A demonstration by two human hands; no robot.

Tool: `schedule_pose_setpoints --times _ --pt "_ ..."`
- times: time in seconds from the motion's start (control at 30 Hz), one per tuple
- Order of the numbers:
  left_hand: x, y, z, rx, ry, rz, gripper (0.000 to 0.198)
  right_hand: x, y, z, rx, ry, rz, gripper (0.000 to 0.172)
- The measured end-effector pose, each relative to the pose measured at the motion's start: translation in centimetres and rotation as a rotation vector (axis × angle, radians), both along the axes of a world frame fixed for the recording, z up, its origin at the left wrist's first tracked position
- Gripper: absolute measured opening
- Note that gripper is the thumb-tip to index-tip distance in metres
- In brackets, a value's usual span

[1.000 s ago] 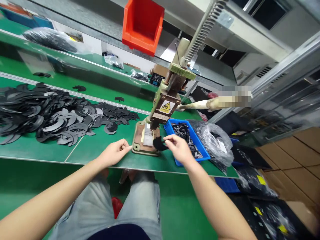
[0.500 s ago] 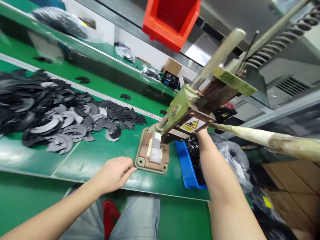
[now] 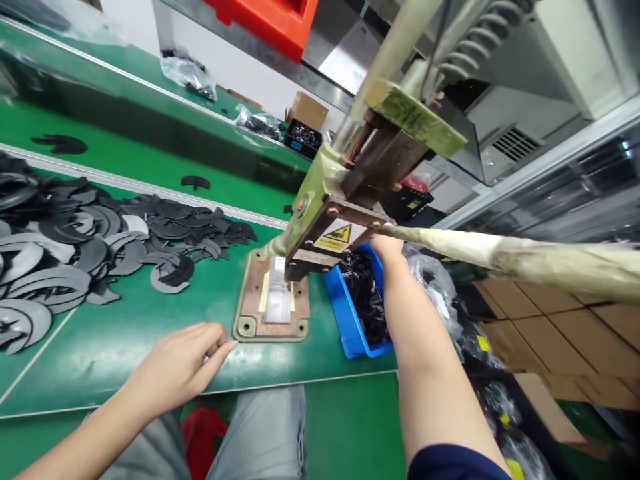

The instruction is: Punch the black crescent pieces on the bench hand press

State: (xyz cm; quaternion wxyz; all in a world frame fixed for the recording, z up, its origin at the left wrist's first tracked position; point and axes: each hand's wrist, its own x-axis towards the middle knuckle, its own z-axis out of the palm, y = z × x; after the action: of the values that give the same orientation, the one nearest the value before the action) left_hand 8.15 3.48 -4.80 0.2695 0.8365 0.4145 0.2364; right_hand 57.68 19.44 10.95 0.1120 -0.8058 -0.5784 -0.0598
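Observation:
My left hand (image 3: 193, 357) rests on the green table at the near left corner of the press base (image 3: 247, 310). Its fingers are curled in towards the thumb; whatever they may hold is hidden. On that base lies a clear block (image 3: 279, 303) between pale strips, under the head of the green hand press (image 3: 313, 200). My right arm reaches past the blue bin (image 3: 345, 320) of black parts (image 3: 367, 293). Behind the press head and its long lever (image 3: 450, 247), my right hand (image 3: 387, 241) is partly covered, and its fingers do not show.
A heap of flat black and grey curved pieces (image 3: 100, 247) spreads over the left of the table. A few loose black pieces (image 3: 195, 181) lie on the green strip behind. A red bin (image 3: 273, 23) hangs above. Plastic bags and cartons (image 3: 540, 327) stand at the right.
The view has swung right, so the press and bin appear farther left. My left hand stays by the press base. My right hand stays behind the press head, with slightly more of it showing.

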Motion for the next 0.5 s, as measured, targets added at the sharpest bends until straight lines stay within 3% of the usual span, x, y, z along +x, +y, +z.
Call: schedule_pose_setpoints --times 0.17,0.3,0.5 --pt "0.0 -0.1 0.3 0.015 0.023 0.012 0.030 -0.5 -7.0 -2.1 -0.229 0.031 0.081 0.028" --pt "0.1 -0.2 0.4 0.006 0.089 0.017 0.035 -1.7 -12.4 -4.4 -0.444 0.084 0.215 0.044" --pt "0.1 -0.5 0.5 -0.009 0.161 0.031 0.038 -3.0 -15.3 -5.8 -0.447 0.078 0.200 0.039"
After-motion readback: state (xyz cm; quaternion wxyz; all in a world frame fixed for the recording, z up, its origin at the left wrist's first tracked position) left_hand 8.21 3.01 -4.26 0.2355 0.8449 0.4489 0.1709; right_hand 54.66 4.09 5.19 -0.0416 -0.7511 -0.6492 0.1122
